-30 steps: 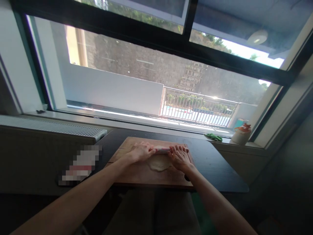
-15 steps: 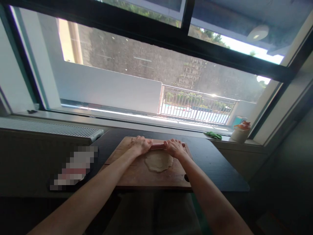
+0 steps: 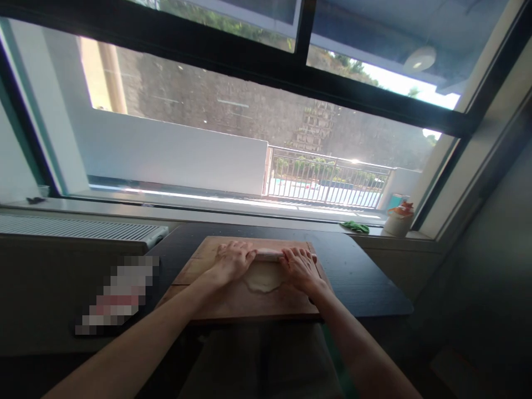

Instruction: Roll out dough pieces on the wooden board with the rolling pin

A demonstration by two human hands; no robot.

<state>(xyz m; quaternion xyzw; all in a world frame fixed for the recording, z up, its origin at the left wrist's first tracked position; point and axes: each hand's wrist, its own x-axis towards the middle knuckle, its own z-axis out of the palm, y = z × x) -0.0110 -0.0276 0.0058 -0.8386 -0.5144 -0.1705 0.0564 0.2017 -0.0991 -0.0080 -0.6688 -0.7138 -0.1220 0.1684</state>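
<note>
A wooden rolling pin (image 3: 268,254) lies crosswise at the far edge of a flat, pale round of dough (image 3: 265,280). My left hand (image 3: 236,258) is closed over the pin's left part. Its right part is under my right hand (image 3: 298,262), fingers bent over it, and the tip pokes out beyond them. The dough rests on a wooden cutting board (image 3: 253,306); my right hand hides some of its right side.
The board lies on a dark table (image 3: 361,277) below a large window. On the sill are a green cloth (image 3: 355,226) and a white pot (image 3: 398,221) with an orange top. A radiator (image 3: 87,228) stands at left, near a blurred-out item (image 3: 120,296) on the table.
Both hands have brought the rolling pin slightly closer to me, onto the dough's far edge. The view has shifted a little, so the window and sill sit further left.
</note>
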